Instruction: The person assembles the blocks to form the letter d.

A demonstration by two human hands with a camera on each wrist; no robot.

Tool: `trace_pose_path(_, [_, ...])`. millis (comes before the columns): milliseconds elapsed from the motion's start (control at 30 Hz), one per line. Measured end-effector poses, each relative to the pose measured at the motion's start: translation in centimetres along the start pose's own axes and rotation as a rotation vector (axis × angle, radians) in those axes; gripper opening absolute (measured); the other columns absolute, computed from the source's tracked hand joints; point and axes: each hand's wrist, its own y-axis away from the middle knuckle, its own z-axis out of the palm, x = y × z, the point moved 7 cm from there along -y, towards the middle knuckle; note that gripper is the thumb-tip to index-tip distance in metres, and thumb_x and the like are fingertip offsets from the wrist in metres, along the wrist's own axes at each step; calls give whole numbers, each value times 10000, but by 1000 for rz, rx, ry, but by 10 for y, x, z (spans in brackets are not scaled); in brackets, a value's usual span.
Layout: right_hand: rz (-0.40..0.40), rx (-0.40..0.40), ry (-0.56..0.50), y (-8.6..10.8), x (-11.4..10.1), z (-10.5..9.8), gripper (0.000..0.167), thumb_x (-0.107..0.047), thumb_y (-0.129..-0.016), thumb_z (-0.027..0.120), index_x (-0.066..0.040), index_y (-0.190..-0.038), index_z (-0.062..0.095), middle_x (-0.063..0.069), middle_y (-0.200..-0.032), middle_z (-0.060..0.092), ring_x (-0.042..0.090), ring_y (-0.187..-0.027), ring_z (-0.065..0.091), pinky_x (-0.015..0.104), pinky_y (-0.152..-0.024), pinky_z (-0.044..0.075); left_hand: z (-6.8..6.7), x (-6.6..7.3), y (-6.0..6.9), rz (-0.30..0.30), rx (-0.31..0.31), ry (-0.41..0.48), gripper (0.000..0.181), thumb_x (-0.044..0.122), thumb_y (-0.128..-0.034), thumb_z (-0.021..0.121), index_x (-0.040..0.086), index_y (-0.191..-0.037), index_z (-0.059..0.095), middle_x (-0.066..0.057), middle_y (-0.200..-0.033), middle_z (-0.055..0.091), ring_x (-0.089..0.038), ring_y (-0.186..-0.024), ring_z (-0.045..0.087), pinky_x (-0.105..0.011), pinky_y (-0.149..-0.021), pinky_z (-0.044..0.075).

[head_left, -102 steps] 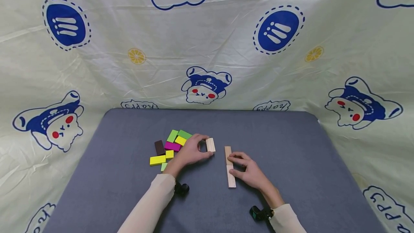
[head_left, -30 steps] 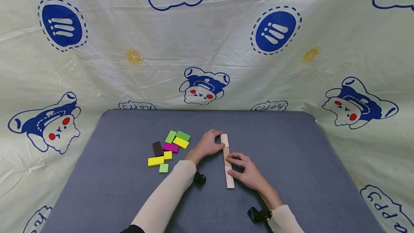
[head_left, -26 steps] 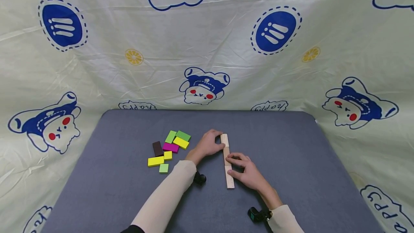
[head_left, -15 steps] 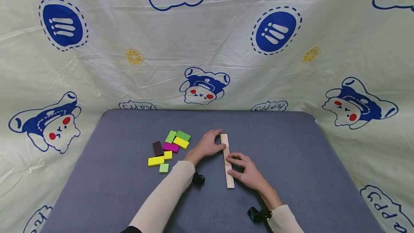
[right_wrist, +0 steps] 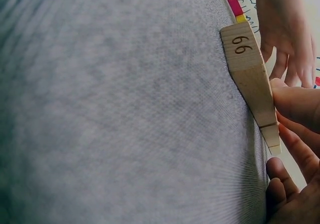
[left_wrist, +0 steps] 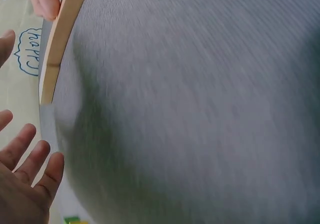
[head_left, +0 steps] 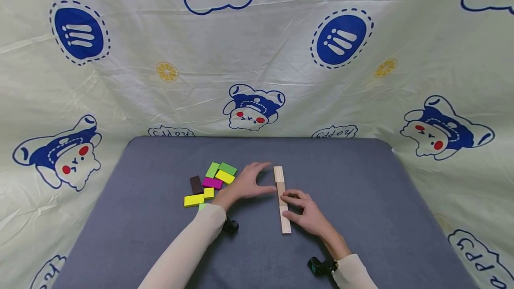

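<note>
Plain wooden blocks lie end to end in one row: a near block (head_left: 285,220), a middle block (head_left: 281,189) and a far block (head_left: 279,174). The near block's end (right_wrist: 242,42) bears the number 66. My left hand (head_left: 246,182) is just left of the far block, fingers spread, holding nothing. In the left wrist view, the palm and spread fingers of that hand (left_wrist: 30,174) show beside the row's end. My right hand (head_left: 311,213) rests from the right side of the row, thumb on the near block and a fingertip on the middle one.
Left of my left hand lies a cluster of coloured blocks: green (head_left: 212,170), yellow (head_left: 194,200), magenta (head_left: 212,183) and dark brown (head_left: 196,184). My left sleeve partly covers a green block (head_left: 202,207). A printed curtain (head_left: 257,57) hangs behind the grey table (head_left: 341,168).
My left hand brought the far block from the left to the row's end, then let go and drew back leftward, its fingers spreading. My right hand has stayed at the row.
</note>
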Motion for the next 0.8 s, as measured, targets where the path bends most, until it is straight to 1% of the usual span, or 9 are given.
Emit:
trace_pose_path(100, [3,-1,-1,0,0,0,436,-222,-912,784,-87,-1320,707,75,-1391,610,342,-1287,506,583,-1034,419,-9,-7,7,-16,3,-51,877,601,-867,719,216,-1589,401,-94,-1597,430,-321,-1468,401,-564,-1172,377])
trace_pose_path(167, [10,0,-4,0,0,0,437,-217,-908,787,-87,-1318,709,76,-1389,612,343,-1289,505,584,-1036,416,-16,-14,11,-29,19,-69,883,606,-861,724,209,-1584,408,-105,-1587,437,-326,-1463,406,-564,-1164,388])
trace_pose_path(267, [15,7,-6,1,1,0,433,-203,-901,793,-83,-1309,714,80,-1385,615,348,-1296,505,583,-1036,415,-28,-27,18,-55,66,-105,873,609,-860,728,206,-1574,426,-118,-1567,460,-335,-1441,427,-565,-1160,391])
trace_pose_path(400, [10,11,6,1,1,-1,432,-198,-900,793,-80,-1308,714,90,-1390,612,358,-1302,505,578,-1031,422,-44,-44,28,-100,150,-160,833,585,-873,730,196,-1556,454,-130,-1534,495,-356,-1397,462,-596,-1150,368])
trace_pose_path(533, [16,10,-6,2,1,-1,435,-186,-898,794,-78,-1311,711,90,-1398,608,355,-1312,497,579,-1036,419,-55,-58,38,-150,202,-191,814,560,-878,731,196,-1553,458,-129,-1522,502,-356,-1363,483,-600,-1084,350])
trace_pose_path(600, [16,10,-2,2,1,-1,434,-183,-900,792,-77,-1313,709,85,-1397,607,351,-1307,496,578,-1033,420,-57,-61,41,-162,211,-193,815,551,-879,730,195,-1556,452,-130,-1524,499,-344,-1361,486,-586,-1043,345])
trace_pose_path(667, [22,9,-12,2,1,-1,435,-181,-898,793,-79,-1313,710,80,-1399,607,345,-1309,492,577,-1038,417,-57,-61,42,-155,212,-189,811,539,-881,730,194,-1559,448,-130,-1522,500,-324,-1362,489,-579,-1028,338])
trace_pose_path(800, [17,2,-12,1,0,-1,434,-196,-905,789,-86,-1317,709,73,-1401,605,339,-1314,493,574,-1040,418,-54,-54,40,-95,201,-158,792,479,-889,741,168,-1556,449,-136,-1509,512,-302,-1365,500,-611,-1050,330])
